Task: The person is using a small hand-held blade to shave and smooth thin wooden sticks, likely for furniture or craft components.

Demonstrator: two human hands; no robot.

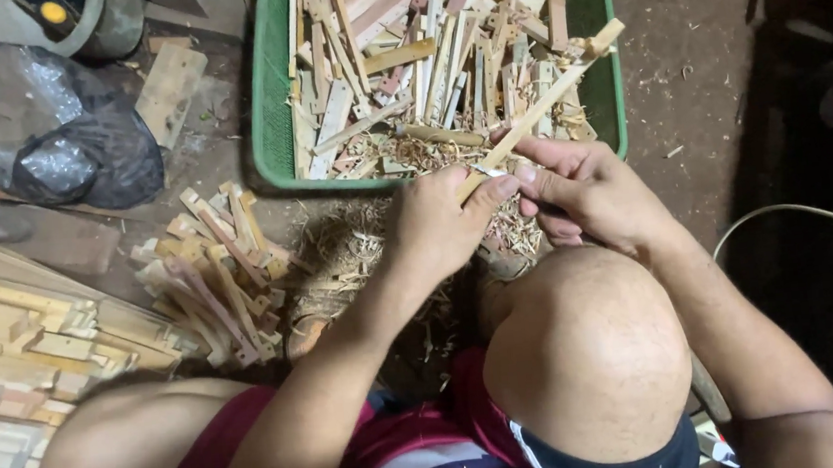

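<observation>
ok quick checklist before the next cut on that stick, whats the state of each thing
1. Left hand wrapped round the near end of the wooden stick: ok.
2. Right hand pinched against the stick beside the left: ok.
3. Blade position: only a thin pale sliver shows between the thumbs, cannot tell.
4. Far end of the stick free over the green basket: ok.
5. Shavings piled under the hands, beside the knee: not ok.
</observation>
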